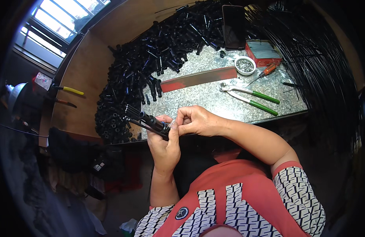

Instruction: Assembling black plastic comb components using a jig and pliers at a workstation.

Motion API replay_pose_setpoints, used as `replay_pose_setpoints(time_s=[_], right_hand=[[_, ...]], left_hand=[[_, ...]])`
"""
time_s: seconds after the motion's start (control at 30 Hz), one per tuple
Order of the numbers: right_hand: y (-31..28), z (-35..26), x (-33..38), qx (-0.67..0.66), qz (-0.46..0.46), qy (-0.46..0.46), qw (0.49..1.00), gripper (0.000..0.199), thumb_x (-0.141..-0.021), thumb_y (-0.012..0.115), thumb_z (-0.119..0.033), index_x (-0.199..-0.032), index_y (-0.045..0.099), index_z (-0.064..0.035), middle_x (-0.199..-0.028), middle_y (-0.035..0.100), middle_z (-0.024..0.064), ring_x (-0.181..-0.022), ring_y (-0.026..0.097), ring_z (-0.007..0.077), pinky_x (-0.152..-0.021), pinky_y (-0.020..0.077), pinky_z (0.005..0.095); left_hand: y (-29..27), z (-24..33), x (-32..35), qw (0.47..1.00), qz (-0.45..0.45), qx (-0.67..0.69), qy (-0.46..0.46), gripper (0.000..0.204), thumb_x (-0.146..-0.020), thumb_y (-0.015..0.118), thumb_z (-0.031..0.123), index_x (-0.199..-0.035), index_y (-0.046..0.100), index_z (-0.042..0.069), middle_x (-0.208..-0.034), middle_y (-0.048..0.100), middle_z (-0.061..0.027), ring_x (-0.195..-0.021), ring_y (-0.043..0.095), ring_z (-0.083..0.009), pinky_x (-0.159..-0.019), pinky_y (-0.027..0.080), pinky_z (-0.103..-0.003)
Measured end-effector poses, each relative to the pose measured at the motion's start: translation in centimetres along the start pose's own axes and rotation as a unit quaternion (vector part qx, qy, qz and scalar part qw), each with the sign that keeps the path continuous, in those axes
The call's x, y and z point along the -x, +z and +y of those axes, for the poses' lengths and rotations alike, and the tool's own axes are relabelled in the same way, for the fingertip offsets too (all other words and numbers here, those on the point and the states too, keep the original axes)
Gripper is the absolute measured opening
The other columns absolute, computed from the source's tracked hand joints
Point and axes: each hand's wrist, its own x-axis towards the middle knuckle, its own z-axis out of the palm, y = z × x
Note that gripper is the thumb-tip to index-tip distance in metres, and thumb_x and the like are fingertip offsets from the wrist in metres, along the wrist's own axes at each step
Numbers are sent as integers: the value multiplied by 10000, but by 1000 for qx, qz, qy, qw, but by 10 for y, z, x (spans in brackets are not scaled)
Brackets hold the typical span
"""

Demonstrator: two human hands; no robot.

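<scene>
Near the table's front edge, my left hand [165, 148] is closed round a black tubular part [151, 120] together with several thin black rods that stick out to the upper left. The tube is tilted, with its round end up. My right hand [196, 120] meets it at the thumb, its fingertips pinched together. Thin shiny bits [172, 123] show between the two hands. Whether they are wire or small pins is too small to tell, and what the right fingers grip is mostly hidden.
A large heap of black tubular parts [139, 63] covers the table's left and back. Green-handled pincers [251, 96], an orange screwdriver [267, 71], a white bowl of small metal pieces [244, 66], a red box [265, 62], a dark phone [233, 27] and a reddish strip [200, 79] lie beyond; black rods [320, 59] fill the right.
</scene>
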Motion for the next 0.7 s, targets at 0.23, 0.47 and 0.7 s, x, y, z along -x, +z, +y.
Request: replay_pose_setpoints(time_s=[0.23, 0.47, 0.7], right_hand=[[-3, 0, 2, -1, -10, 9, 1000, 200, -825, 736, -155, -855, 576, -38, -745, 548, -40, -654, 452, 22, -573, 383, 200], [-6, -5, 18, 66, 20, -48, 996, 243, -809, 739, -143, -908, 562, -9, -780, 571, 11, -695, 538, 70, -606, 455, 228], [-57, -37, 80, 384, 144, -128, 903, 286, -786, 731, -150, -940, 541, -2, -876, 583, 124, -807, 602, 263, -703, 510, 348]], left_hand=[[3, -2, 1, 1000, -3, -18, 6, 149, -862, 607, 7, -968, 506, -17, -946, 573, -112, -831, 562, -187, -746, 450, -313], [12, 1, 4, 999, -2, -13, 33, 162, -853, 577, -16, -984, 482, -15, -981, 582, -139, -852, 567, -198, -757, 453, -330], [9, -9, 0, 999, 22, 32, -3, 241, -831, 599, -36, -1030, 475, 17, -1126, 568, -157, -956, 551, -189, -855, 429, -314]])
